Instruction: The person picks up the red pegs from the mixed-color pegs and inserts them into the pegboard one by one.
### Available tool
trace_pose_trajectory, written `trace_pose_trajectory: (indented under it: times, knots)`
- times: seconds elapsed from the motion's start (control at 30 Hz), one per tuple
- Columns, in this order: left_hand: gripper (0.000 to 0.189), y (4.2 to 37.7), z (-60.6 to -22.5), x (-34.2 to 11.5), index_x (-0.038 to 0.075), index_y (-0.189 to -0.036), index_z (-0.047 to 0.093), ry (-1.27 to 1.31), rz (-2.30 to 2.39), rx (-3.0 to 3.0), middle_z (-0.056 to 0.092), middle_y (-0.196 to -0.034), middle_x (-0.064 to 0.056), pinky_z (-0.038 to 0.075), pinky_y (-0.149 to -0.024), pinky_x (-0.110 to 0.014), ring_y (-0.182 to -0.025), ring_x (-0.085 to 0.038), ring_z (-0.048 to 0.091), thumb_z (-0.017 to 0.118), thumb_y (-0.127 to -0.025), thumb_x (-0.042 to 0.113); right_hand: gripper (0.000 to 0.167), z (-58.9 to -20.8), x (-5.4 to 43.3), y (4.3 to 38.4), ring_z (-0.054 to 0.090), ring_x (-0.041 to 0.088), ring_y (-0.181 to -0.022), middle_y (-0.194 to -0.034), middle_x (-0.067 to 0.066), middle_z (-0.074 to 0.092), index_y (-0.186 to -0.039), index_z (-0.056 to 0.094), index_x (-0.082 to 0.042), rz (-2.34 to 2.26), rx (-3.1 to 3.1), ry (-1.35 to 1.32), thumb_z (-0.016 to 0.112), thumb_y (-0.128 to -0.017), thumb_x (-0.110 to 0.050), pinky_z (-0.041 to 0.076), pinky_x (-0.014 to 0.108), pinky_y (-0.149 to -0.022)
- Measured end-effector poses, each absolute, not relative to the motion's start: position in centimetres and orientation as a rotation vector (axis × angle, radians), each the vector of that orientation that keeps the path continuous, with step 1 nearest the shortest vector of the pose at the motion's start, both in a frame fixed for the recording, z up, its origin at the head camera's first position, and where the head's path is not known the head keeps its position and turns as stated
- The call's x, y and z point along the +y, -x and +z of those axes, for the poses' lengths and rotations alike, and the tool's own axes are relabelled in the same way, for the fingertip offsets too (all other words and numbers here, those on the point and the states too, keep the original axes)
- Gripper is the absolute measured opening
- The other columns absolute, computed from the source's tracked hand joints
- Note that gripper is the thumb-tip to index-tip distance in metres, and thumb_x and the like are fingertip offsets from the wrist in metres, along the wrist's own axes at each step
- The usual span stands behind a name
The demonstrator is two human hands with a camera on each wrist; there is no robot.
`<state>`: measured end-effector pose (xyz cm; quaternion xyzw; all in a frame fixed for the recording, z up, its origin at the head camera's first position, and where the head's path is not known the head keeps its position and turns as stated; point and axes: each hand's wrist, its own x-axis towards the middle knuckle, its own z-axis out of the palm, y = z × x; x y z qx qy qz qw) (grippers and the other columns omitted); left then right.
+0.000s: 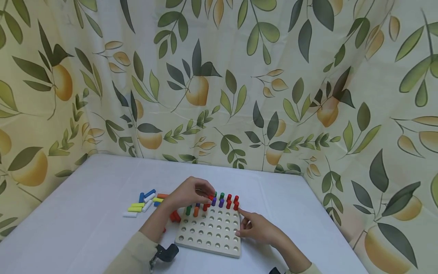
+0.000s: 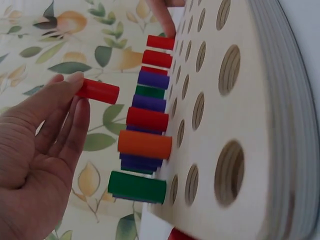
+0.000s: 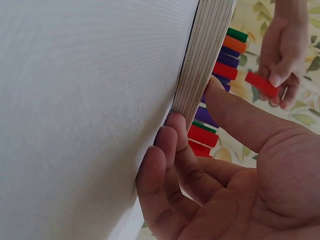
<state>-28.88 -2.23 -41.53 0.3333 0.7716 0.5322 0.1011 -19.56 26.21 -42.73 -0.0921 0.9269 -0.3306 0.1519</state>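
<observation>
The left hand (image 1: 193,192) pinches a red cylindrical peg (image 2: 101,91) above the pale wooden pegboard (image 2: 255,130), partly hiding it from the head view; the right hand (image 1: 258,228) grips the board's right edge.

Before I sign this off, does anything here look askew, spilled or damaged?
Nothing stands out: inserted pegs stand upright in the wooden pegboard, the left hand pinches a red peg, and loose pegs lie scattered beside the board.
</observation>
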Motion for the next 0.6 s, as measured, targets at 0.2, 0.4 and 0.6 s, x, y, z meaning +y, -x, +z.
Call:
trace_pose_trajectory:
  times: [0.2,0.4,0.6]
  knots:
    - [0.021,29.2,-42.0,-1.1,0.007,-0.111,0.076,-0.939,1.552,2.285,0.073,-0.102,0.004,0.057,-0.087,-0.031,-0.096,-0.016,0.069,0.080,-0.090,0.003,0.083,-42.6,26.1,19.6,0.054,0.018,-0.076,-0.086,0.002,0.059,-0.153,0.040,0.008,-0.944,2.660,0.269,0.084,-0.089,-0.022,0.043,0.029,-0.063]
    - [0.021,29.2,-42.0,-0.1,0.009,-0.108,0.077,-0.895,1.523,2.316,0.072,-0.099,0.005,0.056,-0.088,-0.032,-0.095,-0.016,0.067,0.081,-0.089,0.003,0.083,-42.5,26.1,19.6,0.055,0.018,-0.076,-0.086,0.002,0.060,-0.153,0.040,0.008,-0.950,2.656,0.264,0.084,-0.089,-0.021,0.043,0.030,-0.064]
    - [0.019,29.4,-42.3,0.5,0.012,-0.101,0.077,-0.845,1.527,2.336,0.072,-0.096,0.004,0.056,-0.086,-0.032,-0.091,-0.016,0.066,0.082,-0.087,0.001,0.083,-42.5,26.1,19.5,0.055,0.018,-0.077,-0.087,0.001,0.060,-0.154,0.040,0.008,-0.938,2.660,0.267,0.084,-0.089,-0.022,0.044,0.031,-0.065]
